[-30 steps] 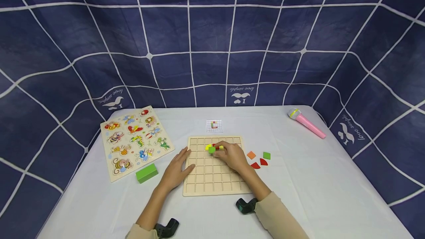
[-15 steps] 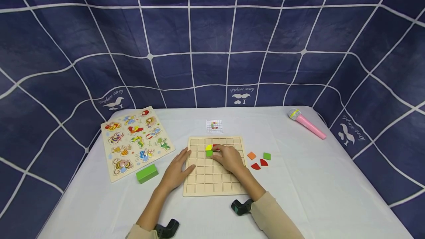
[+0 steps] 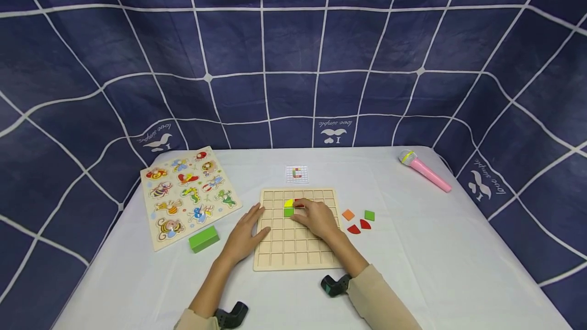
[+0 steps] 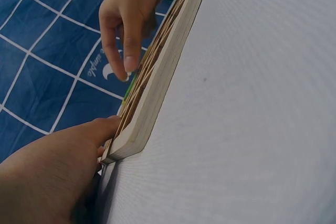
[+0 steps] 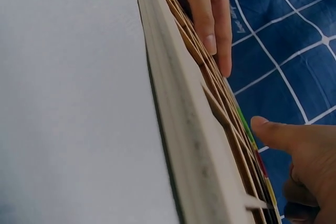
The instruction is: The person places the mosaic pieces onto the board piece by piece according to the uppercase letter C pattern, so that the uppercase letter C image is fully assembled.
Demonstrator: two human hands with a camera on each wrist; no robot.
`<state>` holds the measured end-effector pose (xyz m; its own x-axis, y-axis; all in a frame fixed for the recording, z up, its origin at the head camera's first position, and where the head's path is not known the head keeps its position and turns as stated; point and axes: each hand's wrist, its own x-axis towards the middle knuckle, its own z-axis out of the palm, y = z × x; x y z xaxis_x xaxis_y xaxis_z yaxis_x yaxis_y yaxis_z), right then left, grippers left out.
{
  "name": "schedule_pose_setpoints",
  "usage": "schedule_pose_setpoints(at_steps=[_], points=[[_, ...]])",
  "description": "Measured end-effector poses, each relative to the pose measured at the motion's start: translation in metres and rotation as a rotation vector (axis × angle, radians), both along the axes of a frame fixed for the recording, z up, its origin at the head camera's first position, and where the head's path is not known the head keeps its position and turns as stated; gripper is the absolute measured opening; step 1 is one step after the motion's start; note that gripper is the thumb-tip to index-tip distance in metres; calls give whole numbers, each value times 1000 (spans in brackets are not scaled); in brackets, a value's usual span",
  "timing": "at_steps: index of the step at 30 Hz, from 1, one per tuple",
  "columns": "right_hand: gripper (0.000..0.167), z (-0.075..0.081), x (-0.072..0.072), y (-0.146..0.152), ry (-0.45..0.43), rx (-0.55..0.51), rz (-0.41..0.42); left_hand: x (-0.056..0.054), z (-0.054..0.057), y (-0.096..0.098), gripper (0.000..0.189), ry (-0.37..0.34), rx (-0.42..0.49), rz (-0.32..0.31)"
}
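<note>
A wooden grid board (image 3: 293,253) lies flat on the white table. My left hand (image 3: 243,238) rests at its left edge, fingers spread and fairly straight, with the thumb over the rim (image 4: 107,128). Over the upper middle cells is my right hand (image 3: 318,218), thumb apart from the fingers and nothing visible between them. Just left of its fingertips, a green square tile (image 3: 288,212) sits in a cell, directly below a yellow tile (image 3: 288,203). A red tile (image 3: 299,201) beside the yellow one is partly hidden by the fingers. The right thumb (image 5: 273,132) hovers close to the green tile.
Right of the board lie an orange tile (image 3: 348,215), a green tile (image 3: 369,215) and two red tiles (image 3: 354,229). A pattern card (image 3: 297,174) is behind the board. An insect puzzle (image 3: 188,197), a green block (image 3: 204,239) and a pink toy microphone (image 3: 425,171) stand around.
My right hand has set the green tile down into the cell below the yellow tile and released it, its fingertips now just right of it. The left hand has stayed in place.
</note>
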<state>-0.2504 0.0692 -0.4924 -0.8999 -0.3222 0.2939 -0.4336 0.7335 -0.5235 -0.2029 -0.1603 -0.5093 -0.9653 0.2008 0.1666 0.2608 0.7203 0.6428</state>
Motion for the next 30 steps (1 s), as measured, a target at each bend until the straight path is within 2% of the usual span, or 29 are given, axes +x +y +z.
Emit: schedule_pose_setpoints(at_steps=[8, 16, 21, 26, 30], points=[[31, 15, 7, 31, -47, -50, -36, 0, 0, 2, 62, -1, 0, 2], [30, 22, 13, 87, 5, -62, -105, 1, 0, 2, 62, -5, 2, 2], [31, 19, 14, 131, 25, -44, -155, 1, 0, 2, 62, -3, 6, 1], [34, 10, 18, 170, -30, -54, -211, 1, 0, 2, 62, -5, 4, 2], [36, 0, 19, 191, -86, -58, -208, 1, 1, 1, 62, -4, -2, 7]])
